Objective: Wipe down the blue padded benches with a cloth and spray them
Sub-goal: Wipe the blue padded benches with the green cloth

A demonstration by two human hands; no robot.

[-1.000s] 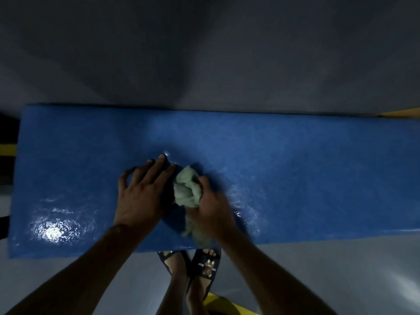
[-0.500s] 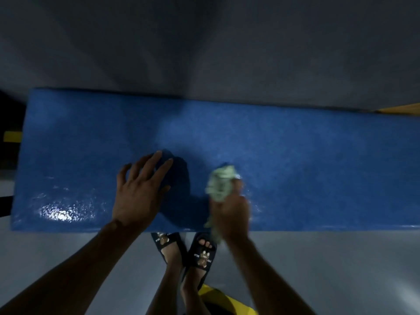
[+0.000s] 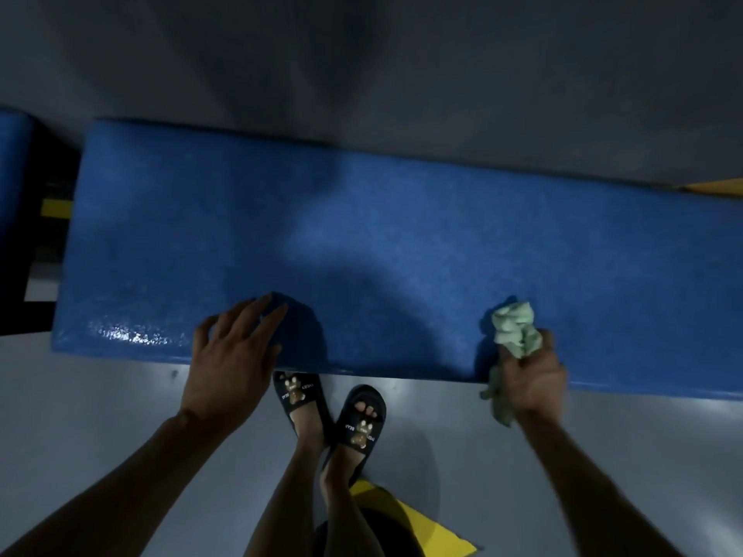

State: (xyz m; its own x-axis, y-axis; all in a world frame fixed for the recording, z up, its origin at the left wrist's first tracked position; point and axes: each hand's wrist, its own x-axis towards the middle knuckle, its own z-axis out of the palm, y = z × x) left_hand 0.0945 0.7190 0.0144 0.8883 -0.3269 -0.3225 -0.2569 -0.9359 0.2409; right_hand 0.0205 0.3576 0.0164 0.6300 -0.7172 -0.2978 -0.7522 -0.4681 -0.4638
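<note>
Blue padded bench (image 3: 402, 235); right hand (image 3: 532, 379) grips crumpled green cloth (image 3: 516, 329); left hand (image 3: 231, 355) flat.

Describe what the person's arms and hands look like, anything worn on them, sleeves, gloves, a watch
Both forearms are bare as far as the picture shows: no sleeves in view. The left hand and the right hand wear no gloves, and no watch, band or ring shows on either. The light is dim, so a thin ring could be missed.
</note>
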